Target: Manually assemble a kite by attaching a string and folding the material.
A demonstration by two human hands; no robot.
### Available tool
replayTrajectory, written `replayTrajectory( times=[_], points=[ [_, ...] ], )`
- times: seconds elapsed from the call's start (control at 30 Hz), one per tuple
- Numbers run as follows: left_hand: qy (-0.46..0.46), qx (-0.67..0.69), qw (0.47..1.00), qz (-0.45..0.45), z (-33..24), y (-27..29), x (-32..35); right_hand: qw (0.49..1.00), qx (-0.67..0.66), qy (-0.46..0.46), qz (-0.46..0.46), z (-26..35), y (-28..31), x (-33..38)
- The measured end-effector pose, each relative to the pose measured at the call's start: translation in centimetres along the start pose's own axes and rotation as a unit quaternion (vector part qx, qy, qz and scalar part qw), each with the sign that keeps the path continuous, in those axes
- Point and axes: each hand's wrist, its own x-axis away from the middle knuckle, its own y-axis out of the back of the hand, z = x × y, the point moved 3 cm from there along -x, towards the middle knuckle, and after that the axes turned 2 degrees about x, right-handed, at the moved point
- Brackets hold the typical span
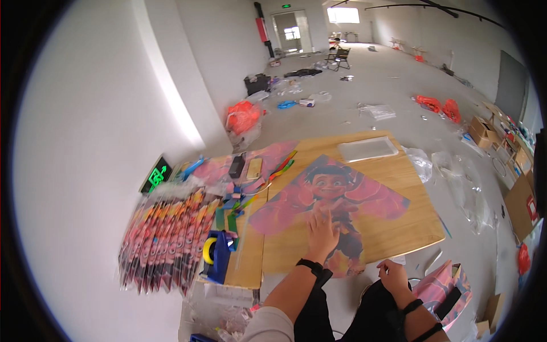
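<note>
A kite (336, 191) printed with a cartoon figure lies spread on the wooden table (410, 239), its broad pink-and-red wings reaching to both sides. Its lower tip hangs at the table's near edge. My left hand (323, 235) rests on the middle of the print, fingers stretched out and apart, holding nothing. Just off the near edge, beside the kite's lower tip, my right hand (393, 276) is closed with curled fingers. Whatever may be inside it is hidden. Left of the kite stands a blue tape dispenser (218, 265) with a yellow roll.
A stack of folded printed kites in plastic (168, 239) leans at the left. Coloured ribbons (282, 166), a black box (237, 165) and a clear tray (368, 149) are on the table. A printed bag (441, 293) stands by my right arm. Plastic wrap (464, 188) litters the floor.
</note>
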Motion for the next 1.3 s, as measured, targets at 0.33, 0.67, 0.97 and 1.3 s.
replayTrajectory(
  times=[0.33, 0.67, 0.97, 1.3],
  points=[
    [0.202, 0.056, 0.977, 0.046, 17.0, 9.8, 6.3, 0.997, -0.055, -0.055, 0.022, -2.1, 2.3, 2.2],
    [0.404, -0.023, 0.911, 0.076, 24.7, 16.9, 13.3, 0.973, -0.224, 0.043, 0.031, -0.5, 5.4, 10.6],
    [0.419, -0.035, 0.900, 0.118, 25.4, 16.7, 13.6, 0.981, -0.193, 0.023, 0.000, -0.9, 5.5, 11.2],
    [0.289, 0.005, 0.957, 0.004, 26.9, 17.8, 17.4, 0.990, -0.126, 0.067, -0.022, -1.3, 5.4, 11.1]
  ],
)
